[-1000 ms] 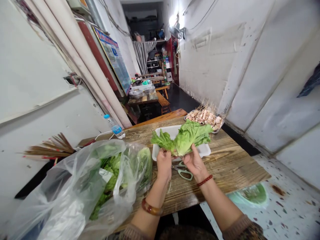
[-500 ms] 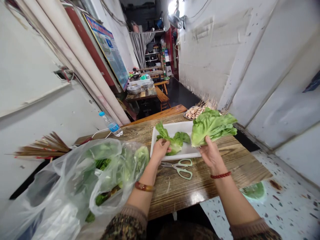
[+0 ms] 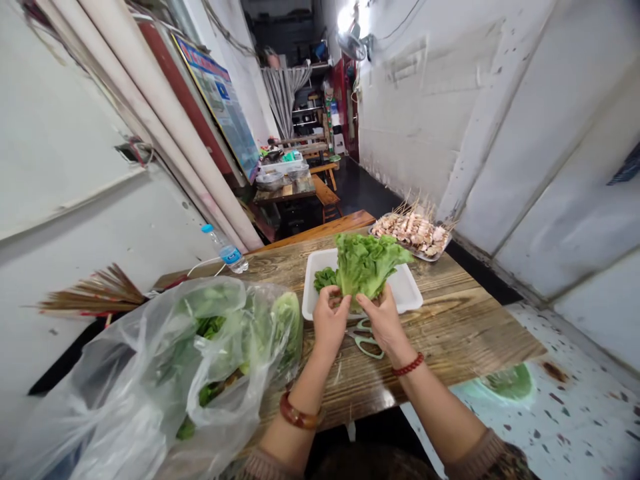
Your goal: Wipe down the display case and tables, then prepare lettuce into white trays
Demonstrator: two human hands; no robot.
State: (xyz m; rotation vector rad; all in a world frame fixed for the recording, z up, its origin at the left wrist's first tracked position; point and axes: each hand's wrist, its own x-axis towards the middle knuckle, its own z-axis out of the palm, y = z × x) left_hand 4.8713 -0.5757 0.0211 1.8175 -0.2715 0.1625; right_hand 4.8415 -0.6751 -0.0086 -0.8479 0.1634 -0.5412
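Note:
A leafy green lettuce (image 3: 367, 260) is held upright between my two hands, over the near side of a white plastic tray (image 3: 413, 293). My left hand (image 3: 331, 317) pinches its base from the left, thumb and fingers closed. On the other side my right hand (image 3: 385, 319) grips the base, thumb pointing inward. Darker green leaves (image 3: 325, 279) lie in the tray behind my left hand. Scissors with pale green handles (image 3: 369, 345) rest on the table just below the tray, partly covered by my right hand.
A clear plastic bag (image 3: 220, 360) of greens fills the table's left side. Behind stand a water bottle (image 3: 231, 255) and a bundle of thin sticks (image 3: 95, 293). Skewered meat pieces (image 3: 417, 230) lie on a platter at the back right. A green basin (image 3: 510, 383) is on the floor.
My right hand has brought the lettuce from the right side to the middle. My left hand has left the leaves in the tray and joined it at the lettuce base.

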